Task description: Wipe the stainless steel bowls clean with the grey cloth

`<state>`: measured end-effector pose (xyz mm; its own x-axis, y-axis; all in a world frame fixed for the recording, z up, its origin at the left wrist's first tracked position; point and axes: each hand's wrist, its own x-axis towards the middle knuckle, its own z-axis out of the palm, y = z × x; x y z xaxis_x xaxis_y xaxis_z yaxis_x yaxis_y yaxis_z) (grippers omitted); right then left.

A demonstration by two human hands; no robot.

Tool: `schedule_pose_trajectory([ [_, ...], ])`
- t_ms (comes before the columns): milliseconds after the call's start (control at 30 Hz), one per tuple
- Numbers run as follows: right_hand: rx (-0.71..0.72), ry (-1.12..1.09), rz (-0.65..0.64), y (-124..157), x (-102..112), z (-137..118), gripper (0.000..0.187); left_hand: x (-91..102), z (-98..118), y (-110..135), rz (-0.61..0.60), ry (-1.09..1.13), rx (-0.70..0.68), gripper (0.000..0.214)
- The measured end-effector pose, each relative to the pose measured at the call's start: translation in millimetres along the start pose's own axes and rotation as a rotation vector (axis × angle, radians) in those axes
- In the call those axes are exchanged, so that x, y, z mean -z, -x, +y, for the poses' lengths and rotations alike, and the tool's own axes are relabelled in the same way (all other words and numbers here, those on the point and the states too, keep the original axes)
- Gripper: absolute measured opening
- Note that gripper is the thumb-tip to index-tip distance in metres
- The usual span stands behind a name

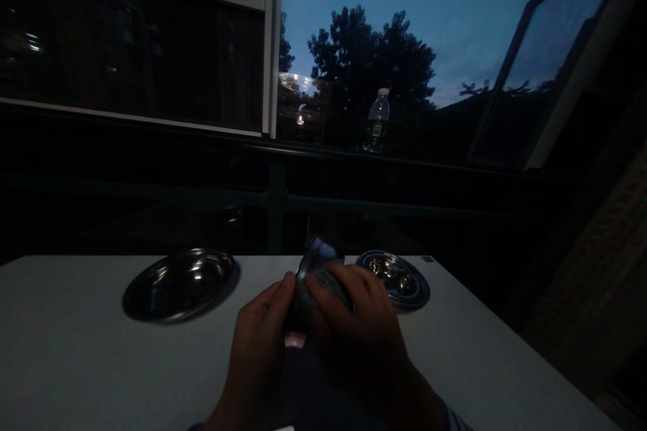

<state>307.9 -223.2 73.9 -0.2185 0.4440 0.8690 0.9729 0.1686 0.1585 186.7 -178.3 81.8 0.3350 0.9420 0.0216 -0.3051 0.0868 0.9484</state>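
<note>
Both my hands meet over the middle of a pale table [75, 350], gripping a shiny metal dish [316, 262] that is tipped up on its edge. My left hand [260, 343] holds the dish's left side with the thumb along its rim. My right hand [354, 323] wraps its fingers over the dish's face from the right. It is too dark to tell if anything lies between those fingers and the metal. A small pale patch [294, 341] shows just below the dish.
A dark metal bowl [180, 284] lies on the table to the left. A flat metal plate [397, 278] lies to the right, partly behind my right hand. A plastic water bottle [377, 121] stands on the window ledge. The table's right edge [505, 330] drops off.
</note>
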Motion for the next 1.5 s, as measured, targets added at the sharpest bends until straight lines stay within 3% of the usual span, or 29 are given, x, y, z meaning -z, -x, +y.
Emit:
schedule_pose_trajectory([
  [100, -0.148, 0.014, -0.023, -1, 1, 5, 0.032, -2.1, -3, 2, -0.004, -0.030, 0.052, 0.032],
  [167, -0.171, 0.014, -0.041, -1, 1, 4, 0.031, -3.3, -2, 2, 0.003, -0.029, 0.057, 0.031],
  [300, 0.030, -0.056, -0.028, 1, 0, -5, 0.028, -1.8, 3, -1, 0.050, -0.010, -0.010, 0.025],
  [367, 0.046, -0.073, -0.022, 0, 0, -5, 0.028, -0.2, 4, -2, 0.050, -0.011, -0.045, 0.023],
  [533, -0.163, 0.000, -0.038, 0, -2, 4, 0.031, 0.8, 2, 0, -0.023, -0.015, -0.023, 0.025],
  [767, 0.052, -0.057, 0.010, 2, -3, -11, 0.024, 0.5, 10, -2, 0.079, 0.008, -0.081, 0.022],
  [967, -0.169, 0.015, -0.022, 2, -3, 1, 0.030, -1.4, 4, -1, 0.026, -0.033, -0.038, 0.025],
  [1167, 0.027, -0.034, -0.041, 9, -16, -12, 0.029, -1.2, 8, -3, 0.094, 0.037, -0.019, 0.024],
  [1333, -0.125, 0.010, -0.033, 6, -17, -7, 0.029, -2.5, 8, -4, 0.071, 0.034, 0.008, 0.028],
  [1500, 0.029, -0.036, -0.056, 7, -19, -13, 0.031, -1.1, 2, -9, 0.151, 0.068, -0.010, 0.032],
])
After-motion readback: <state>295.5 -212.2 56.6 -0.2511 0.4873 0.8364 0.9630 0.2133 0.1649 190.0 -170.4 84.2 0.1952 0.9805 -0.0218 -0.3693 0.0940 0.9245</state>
